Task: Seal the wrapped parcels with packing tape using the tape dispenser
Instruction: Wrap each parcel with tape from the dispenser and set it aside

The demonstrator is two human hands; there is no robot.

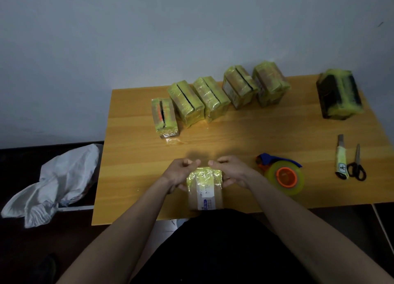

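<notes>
A small brown cardboard parcel (pixel 205 190) with a white label stands at the table's near edge, its far end covered in yellowish tape. My left hand (pixel 179 174) grips its left side and my right hand (pixel 231 172) grips its right side, thumbs near the taped top. The tape dispenser (pixel 281 172), blue-handled with an orange-cored yellowish roll, lies on the table just right of my right hand, untouched.
Several tape-wrapped parcels (pixel 210 98) line the back of the wooden table (pixel 255 132), and a dark one (pixel 339 94) stands at the back right. A utility knife (pixel 341 158) and scissors (pixel 357 165) lie at right. A white bag (pixel 57 183) lies left of the table.
</notes>
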